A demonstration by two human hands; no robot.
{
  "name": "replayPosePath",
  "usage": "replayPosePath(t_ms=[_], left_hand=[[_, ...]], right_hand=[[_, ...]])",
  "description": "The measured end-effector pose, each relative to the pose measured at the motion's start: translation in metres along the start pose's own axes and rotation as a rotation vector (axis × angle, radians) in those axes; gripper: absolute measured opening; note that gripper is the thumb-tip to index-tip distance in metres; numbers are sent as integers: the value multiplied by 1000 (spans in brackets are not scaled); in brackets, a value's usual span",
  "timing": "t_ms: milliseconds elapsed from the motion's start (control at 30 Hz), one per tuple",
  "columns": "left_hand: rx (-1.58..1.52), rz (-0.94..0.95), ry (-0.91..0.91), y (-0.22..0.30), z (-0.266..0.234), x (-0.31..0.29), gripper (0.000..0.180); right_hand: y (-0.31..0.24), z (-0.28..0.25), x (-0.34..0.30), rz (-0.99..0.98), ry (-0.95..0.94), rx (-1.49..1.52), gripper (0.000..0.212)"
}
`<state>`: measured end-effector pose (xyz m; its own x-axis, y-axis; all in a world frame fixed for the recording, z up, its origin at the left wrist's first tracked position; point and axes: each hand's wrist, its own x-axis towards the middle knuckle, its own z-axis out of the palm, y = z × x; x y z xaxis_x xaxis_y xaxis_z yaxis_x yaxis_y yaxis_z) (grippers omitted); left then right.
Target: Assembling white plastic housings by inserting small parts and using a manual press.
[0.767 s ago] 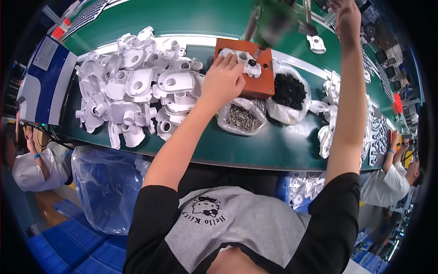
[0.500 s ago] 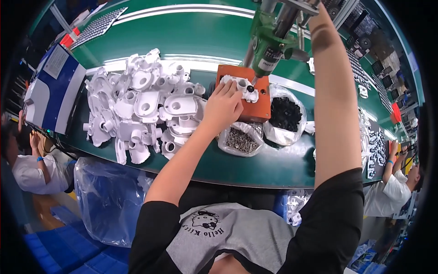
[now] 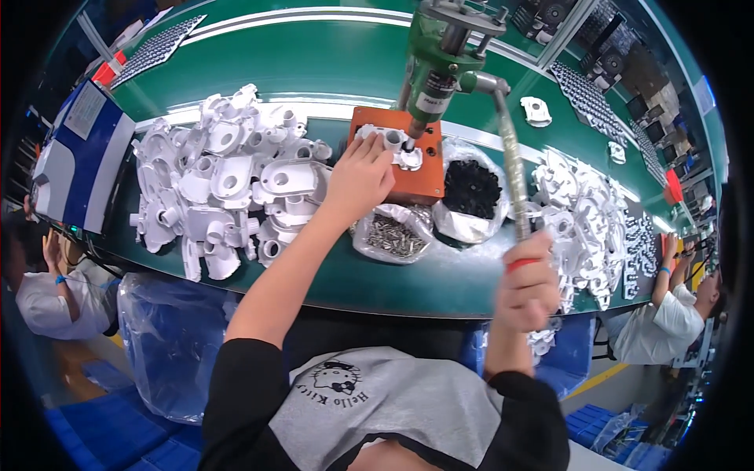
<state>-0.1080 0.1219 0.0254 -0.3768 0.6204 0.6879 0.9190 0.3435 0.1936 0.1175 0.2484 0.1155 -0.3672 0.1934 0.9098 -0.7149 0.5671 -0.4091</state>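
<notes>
My right hand (image 3: 528, 282) is wrapped round the lever (image 3: 510, 153) of a green hand press (image 3: 433, 74), which points down toward me; the hand is slightly blurred. Under the press stands an orange fixture block (image 3: 416, 187) with a white plastic part (image 3: 408, 158) lying on top. My left hand (image 3: 361, 179) holds this part at its left side, fingers laid over it. The press's metal tip (image 3: 415, 133) comes down at a small black piece (image 3: 409, 146) on the part; whether they touch I cannot tell.
White parts (image 3: 232, 184) are heaped left, more white parts (image 3: 581, 228) right. Bags of metal screws (image 3: 395, 238) and black pieces (image 3: 473, 191) stand before the fixture. A blue-and-white box (image 3: 82, 161) sits far left. People (image 3: 664, 322) work at both sides; blue bins (image 3: 169, 345) stand below.
My right hand has come down from the upper right toward me, swinging the lever down with it. The press tip has lowered to the black piece. My left hand stays on the white part.
</notes>
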Motion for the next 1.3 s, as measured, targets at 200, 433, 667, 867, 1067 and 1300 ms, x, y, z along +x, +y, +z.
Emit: replayPosePath(t_ms=[200, 433, 667, 867, 1067, 1300], left_hand=[[-28, -13, -16, -6, -4, -7, 17], [-53, 12, -5, 6, 1, 3, 21], [-172, -256, -37, 6, -7, -3, 41], [-95, -119, -88, -27, 10, 17, 51], [-185, -121, -584, -34, -45, 74, 42], [-36, -413, -229, -108, -35, 86, 22]], right_hand=[[10, -1, 25, -65, -69, 135, 33], [145, 41, 216, 140, 377, 31, 26], [170, 21, 146, 582, 41, -190, 39], [112, -71, -41, 668, -346, -1160, 40], [84, -68, -97, 810, -376, -1280, 43], [86, -69, -94, 936, -188, -1253, 53]])
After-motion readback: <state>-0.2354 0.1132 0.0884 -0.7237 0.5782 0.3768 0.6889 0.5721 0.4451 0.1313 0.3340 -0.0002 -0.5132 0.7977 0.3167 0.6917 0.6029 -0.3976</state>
